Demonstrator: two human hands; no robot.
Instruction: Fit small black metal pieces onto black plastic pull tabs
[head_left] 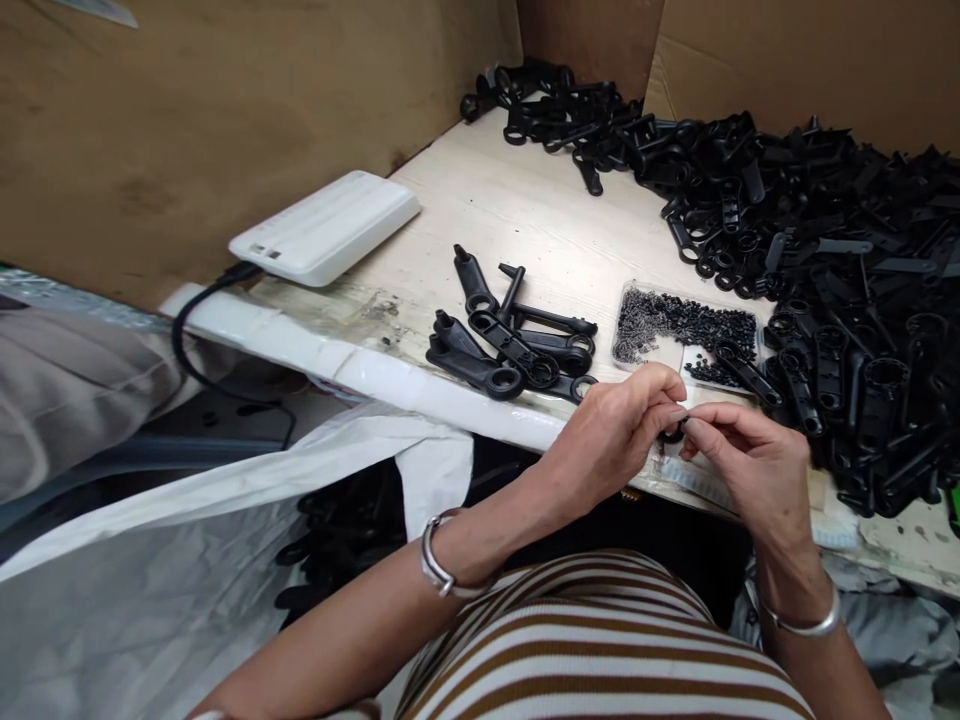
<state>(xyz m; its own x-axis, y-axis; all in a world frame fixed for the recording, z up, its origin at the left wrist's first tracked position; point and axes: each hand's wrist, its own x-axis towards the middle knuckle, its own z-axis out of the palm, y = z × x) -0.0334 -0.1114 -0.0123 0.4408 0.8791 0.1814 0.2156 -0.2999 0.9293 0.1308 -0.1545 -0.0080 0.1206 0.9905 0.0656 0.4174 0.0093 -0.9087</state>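
The table (480, 190) bears a heap of levers (825, 220) along its far and right sides. Nearer lies a clear tray (666, 352). Just before it, the left hand (611, 430) and right hand (757, 470) meet, fingers pinching a dark part (673, 435), mostly hidden. Tiny black bits (709, 322) lie in the tray.

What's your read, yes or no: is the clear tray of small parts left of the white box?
No, the clear tray sits well right of the white box, beside the large pile of black parts.
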